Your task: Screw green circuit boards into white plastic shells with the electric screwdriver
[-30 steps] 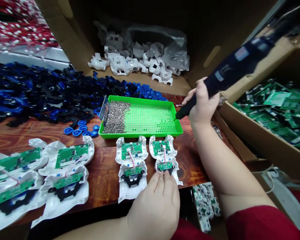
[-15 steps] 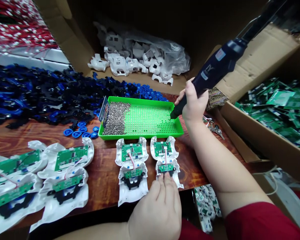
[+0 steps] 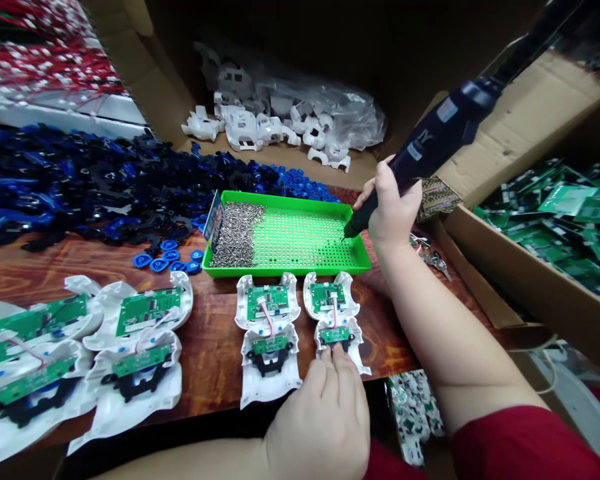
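My right hand (image 3: 393, 207) is wrapped round a dark electric screwdriver (image 3: 430, 143), whose tip rests over the right end of the green perforated tray (image 3: 300, 267). A heap of small silver screws (image 3: 237, 233) fills the tray's left part. My left hand (image 3: 325, 413) lies at the table's near edge, fingers together and flat, pressing the lower half of a white shell with a green circuit board (image 3: 336, 320). A second such shell (image 3: 269, 333) lies just to its left.
More open white shells with boards (image 3: 130, 347) lie at the near left. Blue and black plastic parts (image 3: 95, 193) are piled at the back left, white housings (image 3: 280, 127) at the back. A cardboard box of green boards (image 3: 555, 233) stands on the right.
The screwdriver has swung more upright and its tip has come down onto the tray's right end. My left hand stays on the right-hand shell.
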`<state>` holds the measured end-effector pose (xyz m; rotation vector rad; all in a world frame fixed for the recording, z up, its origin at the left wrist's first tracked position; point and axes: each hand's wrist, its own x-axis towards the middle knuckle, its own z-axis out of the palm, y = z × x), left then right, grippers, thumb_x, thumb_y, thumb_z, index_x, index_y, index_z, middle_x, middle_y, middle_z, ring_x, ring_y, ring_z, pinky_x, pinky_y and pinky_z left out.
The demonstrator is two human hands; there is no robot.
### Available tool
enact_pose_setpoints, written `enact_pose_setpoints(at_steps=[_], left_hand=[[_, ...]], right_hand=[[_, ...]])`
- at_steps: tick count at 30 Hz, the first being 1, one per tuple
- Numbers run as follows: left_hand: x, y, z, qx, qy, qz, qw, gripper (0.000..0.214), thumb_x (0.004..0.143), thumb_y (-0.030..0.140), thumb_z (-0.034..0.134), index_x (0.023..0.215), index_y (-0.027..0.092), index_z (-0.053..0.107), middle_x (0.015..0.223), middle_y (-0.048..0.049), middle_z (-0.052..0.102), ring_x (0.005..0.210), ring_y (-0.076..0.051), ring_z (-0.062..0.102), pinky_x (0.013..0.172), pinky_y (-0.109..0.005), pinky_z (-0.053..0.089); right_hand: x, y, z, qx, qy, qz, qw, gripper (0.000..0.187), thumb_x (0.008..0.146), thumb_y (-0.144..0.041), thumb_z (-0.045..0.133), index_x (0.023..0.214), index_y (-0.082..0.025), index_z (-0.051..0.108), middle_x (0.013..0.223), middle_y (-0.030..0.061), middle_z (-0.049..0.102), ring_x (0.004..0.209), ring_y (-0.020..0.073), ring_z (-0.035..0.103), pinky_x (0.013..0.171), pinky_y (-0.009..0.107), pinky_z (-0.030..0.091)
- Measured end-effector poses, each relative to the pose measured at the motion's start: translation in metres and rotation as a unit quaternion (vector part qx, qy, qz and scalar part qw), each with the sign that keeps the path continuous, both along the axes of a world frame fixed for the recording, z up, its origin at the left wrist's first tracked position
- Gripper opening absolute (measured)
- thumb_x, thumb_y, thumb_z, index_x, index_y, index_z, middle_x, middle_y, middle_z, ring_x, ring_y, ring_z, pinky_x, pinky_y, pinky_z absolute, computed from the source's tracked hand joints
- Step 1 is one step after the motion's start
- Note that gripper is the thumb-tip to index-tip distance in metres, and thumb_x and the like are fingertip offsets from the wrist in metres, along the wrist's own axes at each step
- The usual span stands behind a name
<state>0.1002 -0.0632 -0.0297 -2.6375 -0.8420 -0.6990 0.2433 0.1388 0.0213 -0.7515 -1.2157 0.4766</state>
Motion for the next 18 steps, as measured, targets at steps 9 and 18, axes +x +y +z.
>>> enact_pose_setpoints(at_steps=[9,18], left_hand=[[0.0,-0.006,0.004,-0.027,0.015,0.012,0.999,0.03,0.077,0.005,0.043,0.099,-0.004,0.062,0.098,-0.0247,0.068,0.084,-0.031,0.066,0.072,-0.04,0.043],[0.0,-0.007,0.005,-0.039,0.013,0.005,0.999,0.029,0.078,0.003,0.042,0.099,-0.002,0.062,0.091,-0.0214,0.07,0.081,-0.031,0.067,0.073,-0.04,0.043]], right_hand=[[-0.02,-0.101,0.061,-0.063,0.027,0.051,0.996,0.016,0.074,-0.033,0.058,0.07,-0.023,0.046,0.04,-0.0074,0.044,0.03,0.0112,0.041,0.031,0.027,0.035],[-0.028,-0.153,0.044,-0.167,-0.039,0.187,0.967,0.027,0.076,-0.052,0.056,0.084,-0.027,0.051,0.049,-0.0043,0.05,0.036,0.0137,0.049,0.04,0.033,0.044]])
